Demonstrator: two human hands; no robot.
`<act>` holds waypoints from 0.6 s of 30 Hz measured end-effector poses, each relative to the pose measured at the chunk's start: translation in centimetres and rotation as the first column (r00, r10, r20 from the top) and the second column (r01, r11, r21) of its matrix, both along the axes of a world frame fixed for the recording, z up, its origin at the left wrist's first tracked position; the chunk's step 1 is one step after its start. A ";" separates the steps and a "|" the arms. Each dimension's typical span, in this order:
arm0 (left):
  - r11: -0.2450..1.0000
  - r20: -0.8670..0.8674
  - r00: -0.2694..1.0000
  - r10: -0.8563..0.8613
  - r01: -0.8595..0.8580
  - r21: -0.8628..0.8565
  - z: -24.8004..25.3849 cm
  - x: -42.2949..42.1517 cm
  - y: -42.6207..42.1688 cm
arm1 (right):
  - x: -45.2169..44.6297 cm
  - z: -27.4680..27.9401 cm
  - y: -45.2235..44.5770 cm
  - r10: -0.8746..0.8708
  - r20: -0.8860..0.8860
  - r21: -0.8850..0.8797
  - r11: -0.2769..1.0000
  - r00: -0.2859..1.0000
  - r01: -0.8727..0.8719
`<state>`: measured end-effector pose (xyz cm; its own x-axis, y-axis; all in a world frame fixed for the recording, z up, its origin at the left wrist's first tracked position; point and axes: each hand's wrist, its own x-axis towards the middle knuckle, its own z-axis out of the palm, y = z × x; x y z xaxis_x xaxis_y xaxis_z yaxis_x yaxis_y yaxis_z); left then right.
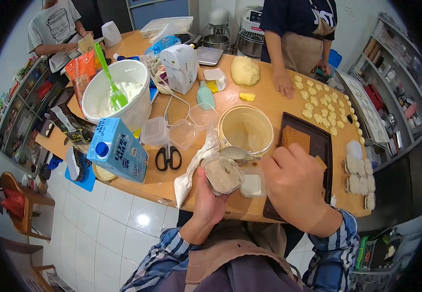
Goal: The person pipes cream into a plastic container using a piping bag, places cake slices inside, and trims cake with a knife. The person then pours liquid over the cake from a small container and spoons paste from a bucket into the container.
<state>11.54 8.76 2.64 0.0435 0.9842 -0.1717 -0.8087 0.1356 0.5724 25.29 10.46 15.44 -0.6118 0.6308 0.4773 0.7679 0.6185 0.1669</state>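
My left hand (208, 204) is wrapped around a small clear plastic container (224, 175) filled to near the top with something pale beige, with a small darker mark on its surface. My closed right hand (296, 185) grips the handle of a metal spoon (235, 153). The spoon's bowl hangs just above the container, by the near rim of a large round tub (222, 136) with pale residue inside. Between my hands, another small container (253, 185) with white contents stands on the table. A white piping bag (191, 177) lies left of my left hand.
Beyond my right hand lies a dark baking tray (328, 146) with brown slabs (296, 141). Filled containers (359, 176) stand at the right edge. Left are scissors (168, 158), a milk carton (118, 151) and a white bucket (140, 97). A co-worker's hand (283, 83) rests near dough pieces (318, 104).
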 end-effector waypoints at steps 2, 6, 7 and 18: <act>1.000 0.000 1.000 0.001 -0.001 -0.011 0.0 -0.1 -0.1 | 0.0 0.0 -0.1 -0.002 0.010 0.004 1.000 1.000 0.002; 1.000 0.003 1.000 0.002 -0.002 -0.012 0.2 -0.1 -0.1 | -0.1 0.1 -0.1 -0.007 0.011 0.010 1.000 1.000 0.007; 1.000 0.002 1.000 -0.005 0.005 -0.007 0.3 -0.1 -0.2 | -0.1 0.1 -0.1 -0.013 0.015 0.010 1.000 1.000 0.013; 0.998 -0.022 0.998 0.052 -0.052 0.037 -0.6 -0.1 -0.1 | 0.0 1.0 -1.1 -0.014 0.047 0.000 1.000 0.999 0.014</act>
